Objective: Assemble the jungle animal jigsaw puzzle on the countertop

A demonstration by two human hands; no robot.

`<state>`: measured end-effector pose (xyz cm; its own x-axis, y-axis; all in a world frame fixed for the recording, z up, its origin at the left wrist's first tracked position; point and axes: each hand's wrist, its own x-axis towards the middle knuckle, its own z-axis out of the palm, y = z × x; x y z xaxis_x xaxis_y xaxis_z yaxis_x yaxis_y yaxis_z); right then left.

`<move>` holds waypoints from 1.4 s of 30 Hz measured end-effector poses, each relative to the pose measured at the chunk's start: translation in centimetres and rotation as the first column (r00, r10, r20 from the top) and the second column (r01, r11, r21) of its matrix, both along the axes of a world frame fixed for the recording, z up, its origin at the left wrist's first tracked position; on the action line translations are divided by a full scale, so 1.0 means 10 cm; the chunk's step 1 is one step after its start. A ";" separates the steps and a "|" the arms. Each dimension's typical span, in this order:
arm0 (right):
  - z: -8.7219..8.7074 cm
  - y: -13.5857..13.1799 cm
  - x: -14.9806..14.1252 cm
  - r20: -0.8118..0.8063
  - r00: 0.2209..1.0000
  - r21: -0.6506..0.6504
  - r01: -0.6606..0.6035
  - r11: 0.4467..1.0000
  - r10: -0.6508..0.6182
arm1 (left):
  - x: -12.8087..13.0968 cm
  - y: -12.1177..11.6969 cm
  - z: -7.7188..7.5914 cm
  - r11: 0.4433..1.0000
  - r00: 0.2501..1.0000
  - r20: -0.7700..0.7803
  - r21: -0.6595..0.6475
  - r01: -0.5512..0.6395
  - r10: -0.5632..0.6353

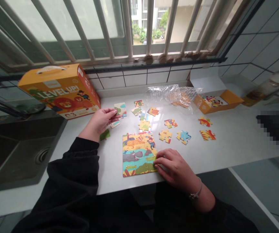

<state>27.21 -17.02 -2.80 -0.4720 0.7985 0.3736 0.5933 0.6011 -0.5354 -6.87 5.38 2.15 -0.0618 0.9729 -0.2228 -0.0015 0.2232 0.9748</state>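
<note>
Assembled jigsaw section (139,154) lies on the white counter (226,152), long axis running away from the person, near the front edge. Right hand (175,170) is half-open, its fingertips (156,162) touching the section's lower right edge. Left hand (100,121) is raised, fingers together at a pale puzzle piece (120,109); firmness of grip cannot be confirmed. Loose puzzle pieces (144,125) lie beyond the section. Open orange box (218,102) contains printed contents, not clearly identifiable. Clear plastic bag (181,97) contains further pieces. Closed orange LEVEL UP! box (59,92) sits back left, above the steel sink (15,152). Dark object (277,129) at right is pixelated and cannot be identified.
</note>
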 end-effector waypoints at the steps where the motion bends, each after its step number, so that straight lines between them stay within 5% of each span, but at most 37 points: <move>1: 0.00 0.00 0.00 0.002 1.000 0.003 0.000 1.000 0.000 | 0.02 -0.08 0.00 1.000 1.000 0.031 -0.012 0.001 -0.001; 6: 0.01 -0.01 -0.01 0.022 1.000 0.003 0.002 1.000 -0.002 | 0.09 -0.33 -0.05 0.998 0.993 0.111 -0.054 -0.034 0.040; 14: 0.04 -0.01 -0.02 0.029 0.999 0.023 0.014 1.000 -0.015 | 0.03 -0.41 -0.16 0.999 0.993 0.104 0.008 -0.048 0.047; 23: 0.01 -0.01 -0.02 0.043 0.999 0.023 0.018 1.000 -0.019 | -0.31 -0.33 -0.10 0.919 0.934 0.095 0.169 -0.355 0.344; 37: 0.02 -0.01 -0.02 0.028 1.000 0.022 0.011 1.000 -0.012 | 0.26 -0.28 -0.33 0.988 0.982 -0.185 0.152 -0.019 0.047; 39: 0.02 0.00 -0.02 0.029 1.000 0.016 0.007 1.000 -0.008 | 0.31 -0.23 -0.29 0.988 0.920 -0.392 0.151 0.039 0.023; 42: 0.01 0.00 -0.01 0.025 1.000 0.008 0.002 1.000 -0.003 | 0.35 -0.16 -0.19 0.971 0.638 -0.765 0.210 0.113 0.091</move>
